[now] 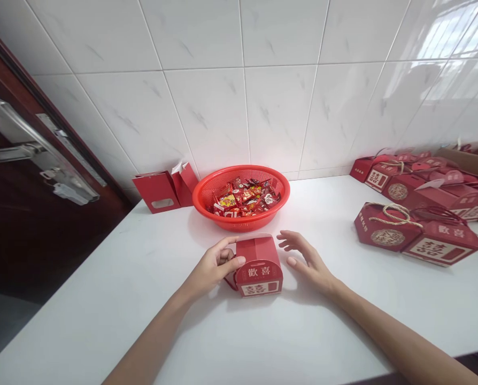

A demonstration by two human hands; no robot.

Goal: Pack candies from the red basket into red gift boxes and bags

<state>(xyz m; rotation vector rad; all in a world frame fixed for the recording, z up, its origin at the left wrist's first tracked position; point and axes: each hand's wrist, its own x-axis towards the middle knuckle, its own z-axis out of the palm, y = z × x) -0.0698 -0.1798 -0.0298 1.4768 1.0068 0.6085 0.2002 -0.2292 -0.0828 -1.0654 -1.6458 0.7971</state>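
Note:
A small red gift box point(260, 272) with white characters stands on the white table in front of me. My left hand point(217, 264) grips its left side, the thumb on the front edge and the other fingers behind and beside it. Part of a dark red cord shows at the box's lower left, beneath that hand. My right hand point(303, 262) is just right of the box, apart from it, with its fingers spread and nothing in it. Behind the box, an orange-red plastic basket point(241, 222) holds many wrapped candies point(247, 198).
Two red paper boxes point(156, 192) stand left of the basket. On the right of the white table point(143, 331) are two boxes with cords point(417, 235) and a pile of similar boxes point(423, 184) against the tiled wall. A dark door point(14, 160) is at the left.

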